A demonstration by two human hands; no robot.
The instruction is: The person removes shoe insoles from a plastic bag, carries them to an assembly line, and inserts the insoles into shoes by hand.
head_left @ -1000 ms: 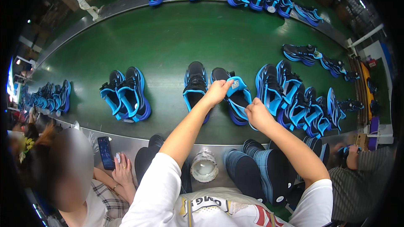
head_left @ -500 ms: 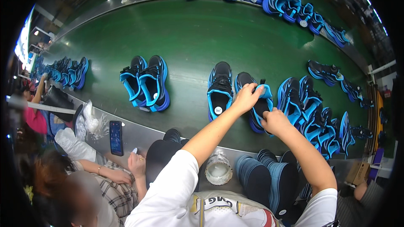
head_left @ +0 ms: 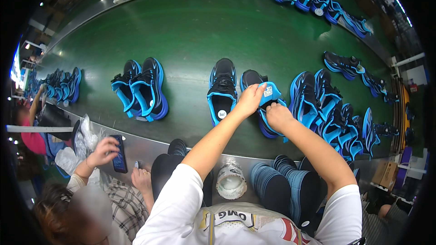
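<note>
A black sneaker with blue trim [head_left: 250, 79] sits on the green conveyor belt in front of me, toe pointing away. My left hand [head_left: 250, 100] pinches its light-blue tongue, pulled up so a white label shows. The fingers of my right hand [head_left: 278, 118] reach down into the shoe's opening and are mostly hidden there; what they hold, if anything, does not show. Just left stands a matching sneaker [head_left: 223, 79], an insole with a round white sticker inside it.
More sneakers crowd the belt [head_left: 190, 31] to the right; another pair [head_left: 141, 88] stands left. Stacked insoles [head_left: 265, 183] and a jar of whitish stuff [head_left: 231, 182] are near my body. A co-worker's hand [head_left: 103, 150] is by a phone [head_left: 119, 154] at left.
My right hand has gone deeper into the shoe, and the tongue is now raised with its label showing. The co-worker's hand has come up to the phone. The view has shifted slightly.
</note>
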